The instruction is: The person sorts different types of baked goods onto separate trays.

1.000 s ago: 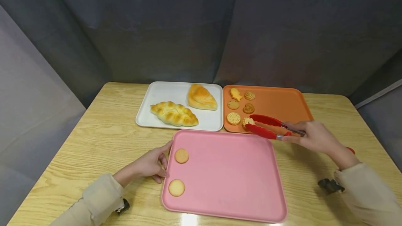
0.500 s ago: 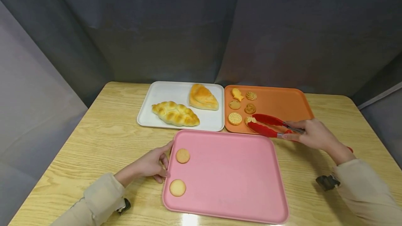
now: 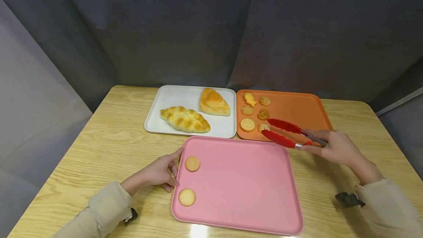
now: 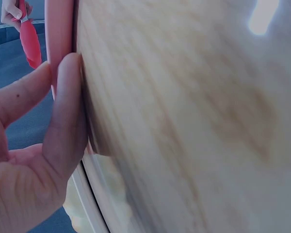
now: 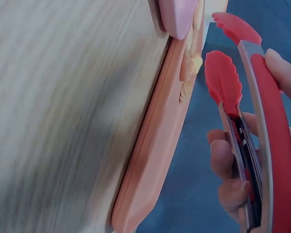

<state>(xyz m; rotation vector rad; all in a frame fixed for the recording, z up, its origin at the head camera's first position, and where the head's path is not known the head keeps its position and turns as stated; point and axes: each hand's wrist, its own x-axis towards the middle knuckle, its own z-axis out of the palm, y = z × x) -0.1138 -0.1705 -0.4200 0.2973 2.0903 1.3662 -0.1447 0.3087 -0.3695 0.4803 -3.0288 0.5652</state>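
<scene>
My left hand (image 3: 161, 172) pinches the left rim of the pink tray (image 3: 241, 186) between thumb and finger, as the left wrist view shows up close. Two round cookies lie along that side of the tray, an upper cookie (image 3: 192, 163) and a lower cookie (image 3: 187, 197). In my right hand (image 3: 337, 146) I hold a pair of red-tipped tongs (image 3: 283, 140). Their heads are spread apart with nothing between them in the right wrist view. Just left of the tips sits a small ridged cookie (image 3: 263, 127) on the orange tray (image 3: 294, 107), partly hidden by the tongs.
Several other cookies line the orange tray's left side, among them a fish-shaped cookie (image 3: 250, 99) and a round dotted cookie (image 3: 247, 125). Beside it, a white tray (image 3: 172, 94) bears a braided bread (image 3: 185, 119) and a folded pastry (image 3: 214, 102). Dark curtains (image 3: 185, 28) hang behind the table.
My right hand has drawn the tongs slightly right, so their tips no longer straddle the ridged cookie, which stays on the orange tray. My left hand keeps its hold on the pink tray.
</scene>
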